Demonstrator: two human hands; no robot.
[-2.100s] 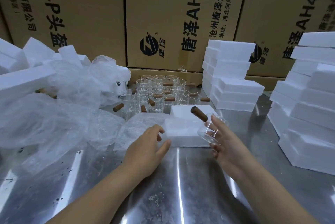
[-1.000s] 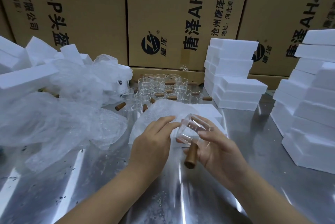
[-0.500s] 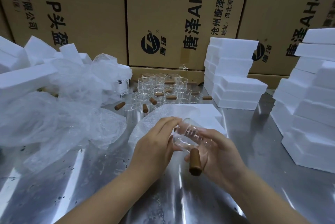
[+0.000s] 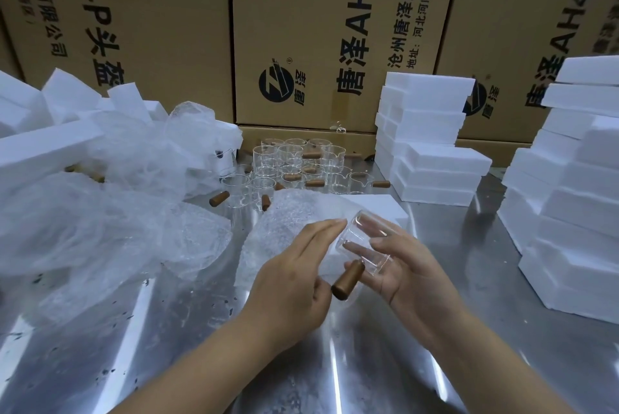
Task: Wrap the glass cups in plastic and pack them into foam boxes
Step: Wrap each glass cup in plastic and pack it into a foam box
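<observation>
Right hand holds the glass cup over the bench, grip closed around the clear body, thumb on top, fingers showing through the glass from behind. Cup is tilted on its side; brown wooden handle points down-left toward the left hand. Half a second ago the handle hung nearly straight down, now it is swung left and the cup mouth is turned more up-right. Left hand is flat, fingers straight and together, grip not closed on anything; fingertips sit just beside the cup rim, thumb near the handle end. Earlier the left fingers were curled against the cup. Bubble-wrap sheet lies under and behind the left hand, draped over a foam box, same spot as before. Spare glass cups clustered at the back, loose plastic pile left, foam box stacks right, unchanged. Cardboard cartons behind.
</observation>
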